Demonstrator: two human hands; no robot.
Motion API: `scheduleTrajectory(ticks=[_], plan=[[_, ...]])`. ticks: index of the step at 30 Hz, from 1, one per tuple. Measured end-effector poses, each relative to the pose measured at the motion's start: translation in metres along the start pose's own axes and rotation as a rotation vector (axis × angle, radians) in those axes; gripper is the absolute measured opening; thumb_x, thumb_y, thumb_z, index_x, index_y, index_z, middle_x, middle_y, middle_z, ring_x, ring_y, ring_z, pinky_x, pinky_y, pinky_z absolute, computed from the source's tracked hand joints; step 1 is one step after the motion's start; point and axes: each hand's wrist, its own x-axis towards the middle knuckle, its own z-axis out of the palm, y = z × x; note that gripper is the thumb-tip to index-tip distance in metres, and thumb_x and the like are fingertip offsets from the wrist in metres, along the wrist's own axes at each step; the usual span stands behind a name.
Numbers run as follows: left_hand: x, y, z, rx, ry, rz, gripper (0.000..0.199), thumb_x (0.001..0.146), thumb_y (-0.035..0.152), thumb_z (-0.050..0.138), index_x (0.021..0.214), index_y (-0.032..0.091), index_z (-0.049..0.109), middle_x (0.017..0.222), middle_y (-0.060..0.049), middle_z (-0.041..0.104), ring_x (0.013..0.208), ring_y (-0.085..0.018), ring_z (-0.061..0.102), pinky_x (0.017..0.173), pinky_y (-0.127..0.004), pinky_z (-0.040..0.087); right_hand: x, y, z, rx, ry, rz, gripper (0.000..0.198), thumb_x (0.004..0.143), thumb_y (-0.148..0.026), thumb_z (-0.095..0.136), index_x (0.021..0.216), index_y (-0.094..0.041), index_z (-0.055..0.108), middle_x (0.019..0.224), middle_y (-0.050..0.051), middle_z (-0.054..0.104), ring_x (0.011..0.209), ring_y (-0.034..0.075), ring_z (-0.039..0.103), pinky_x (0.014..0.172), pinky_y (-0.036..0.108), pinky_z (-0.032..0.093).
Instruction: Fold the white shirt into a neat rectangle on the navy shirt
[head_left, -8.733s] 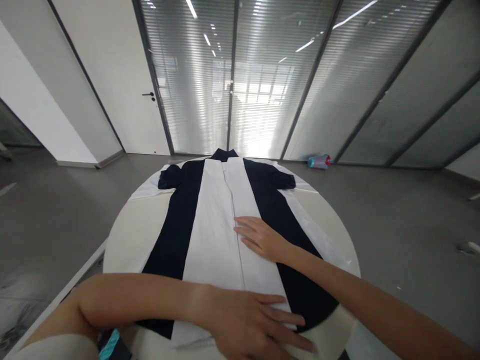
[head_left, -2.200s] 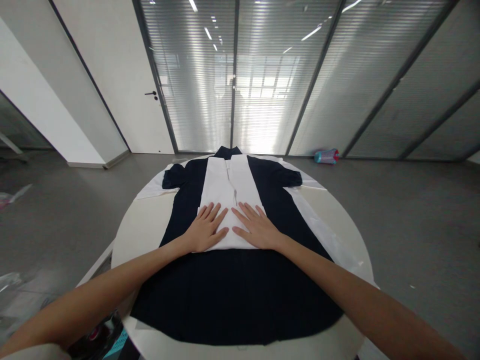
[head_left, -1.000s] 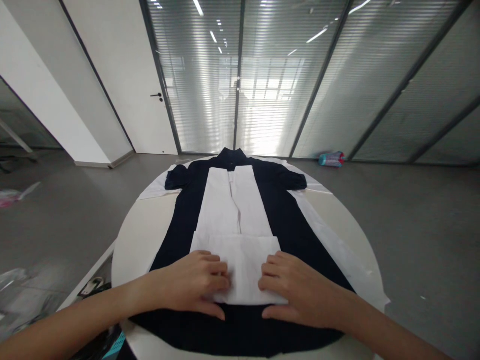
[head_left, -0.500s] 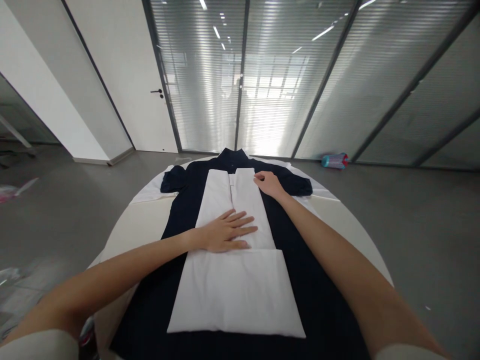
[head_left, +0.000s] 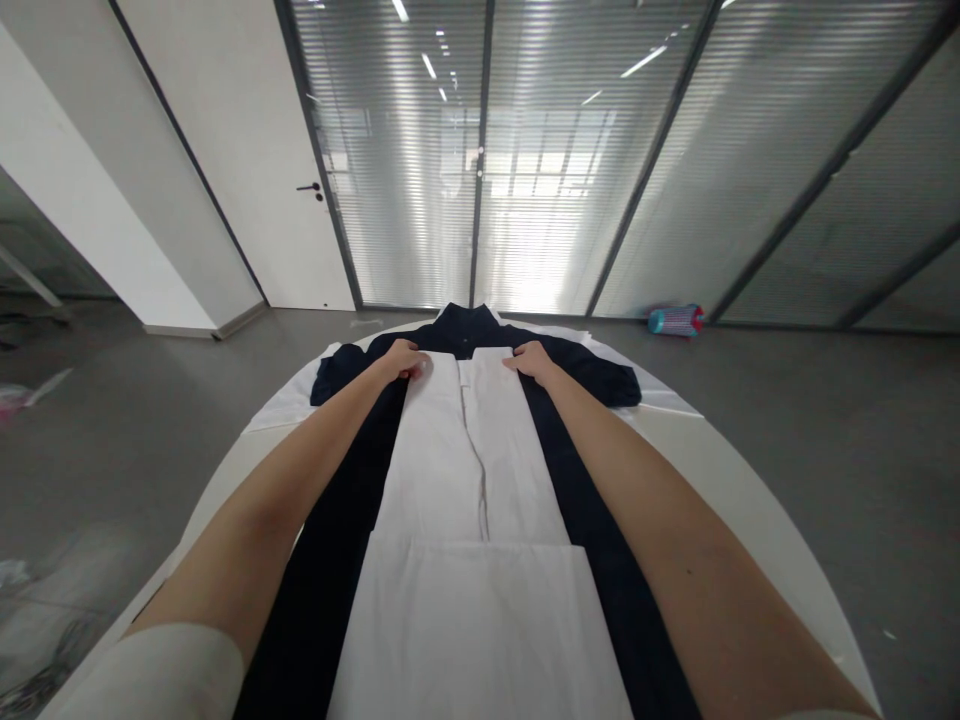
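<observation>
A folded white shirt lies lengthwise on a navy short-sleeved shirt; its two sides meet near the middle, and a cross fold runs over the near part. My left hand is closed on the far left corner of the white shirt, fingers pinched at the edge. At the far right corner, my right hand pinches the other edge between thumb and fingers. The navy collar and both short sleeves spread out beyond my hands.
Under the shirts is a round white table. More white cloth shows beneath the navy sleeves. A glass partition with blinds and a white door stand beyond. A blue and red patterned object rests on the floor at right.
My left hand has moved from lying flat on the middle of the white shirt to its far left corner and closed there. My right hand stays at the far right corner. The view has shifted slightly.
</observation>
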Motion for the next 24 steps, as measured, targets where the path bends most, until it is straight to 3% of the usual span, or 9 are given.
scheduleTrajectory(ticks=[3, 7, 10, 12, 17, 20, 24], plan=[[0.01, 0.007, -0.001, -0.027, -0.002, 0.01, 0.028, 0.081, 0.017, 0.075, 0.104, 0.008, 0.062, 0.06, 0.002, 0.057, 0.057, -0.012, 0.058, 0.058, -0.023, 0.05, 0.004, -0.003, 0.001, 0.11, -0.024, -0.014, 0.02, 0.064, -0.011, 0.072, 0.083, -0.008, 0.073, 0.075, 0.006, 0.073, 0.075, 0.022, 0.07, 0.067, 0.028, 0.054], [0.003, 0.019, -0.012, -0.079, -0.034, 0.08, 0.01, 0.082, 0.014, 0.07, 0.09, 0.011, 0.064, 0.063, 0.0, 0.059, 0.065, -0.013, 0.063, 0.067, -0.024, 0.056, -0.003, -0.014, -0.011, 0.224, -0.022, -0.078, 0.022, 0.068, -0.013, 0.068, 0.089, -0.01, 0.073, 0.078, 0.003, 0.073, 0.072, 0.017, 0.067, 0.068, 0.026, 0.053], [-0.025, 0.021, -0.027, -0.107, -0.017, 0.205, 0.004, 0.083, 0.018, 0.068, 0.086, 0.016, 0.066, 0.07, -0.003, 0.063, 0.072, -0.017, 0.067, 0.071, -0.027, 0.058, -0.028, -0.025, -0.033, 0.274, 0.025, -0.193, 0.021, 0.072, -0.016, 0.067, 0.092, -0.012, 0.072, 0.085, 0.003, 0.072, 0.077, 0.016, 0.065, 0.073, 0.026, 0.052], [-0.057, 0.014, -0.038, -0.114, 0.014, 0.34, 0.006, 0.084, 0.023, 0.066, 0.088, 0.018, 0.068, 0.075, -0.003, 0.064, 0.074, -0.018, 0.068, 0.073, -0.032, 0.059, -0.06, -0.028, -0.05, 0.26, 0.073, -0.346, 0.021, 0.074, -0.019, 0.068, 0.093, -0.014, 0.072, 0.088, 0.004, 0.071, 0.079, 0.017, 0.064, 0.075, 0.028, 0.05], [-0.154, -0.036, -0.042, 0.119, 0.107, 0.842, 0.013, 0.08, 0.027, 0.066, 0.09, 0.02, 0.07, 0.096, -0.006, 0.064, 0.081, -0.018, 0.063, 0.07, -0.032, 0.055, -0.169, -0.008, -0.068, -0.049, 0.142, -0.752, 0.023, 0.08, -0.016, 0.059, 0.101, -0.019, 0.068, 0.096, 0.005, 0.066, 0.088, 0.02, 0.06, 0.079, 0.033, 0.046], [-0.198, -0.072, -0.029, 0.418, 0.118, 0.914, 0.021, 0.083, 0.019, 0.059, 0.102, 0.02, 0.066, 0.101, -0.005, 0.06, 0.077, -0.016, 0.06, 0.068, -0.029, 0.051, -0.221, 0.017, -0.055, -0.392, 0.106, -0.856, 0.032, 0.079, -0.01, 0.06, 0.109, -0.019, 0.067, 0.093, 0.006, 0.063, 0.089, 0.023, 0.056, 0.081, 0.036, 0.041], [-0.225, -0.09, -0.01, 0.857, 0.23, 0.926, 0.031, 0.084, 0.019, 0.062, 0.115, 0.02, 0.064, 0.112, -0.01, 0.06, 0.09, -0.024, 0.059, 0.079, -0.038, 0.048, -0.248, 0.033, -0.039, -0.675, 0.036, -0.904, 0.033, 0.082, -0.016, 0.065, 0.115, -0.018, 0.067, 0.1, 0.008, 0.063, 0.093, 0.025, 0.053, 0.084, 0.038, 0.035]])
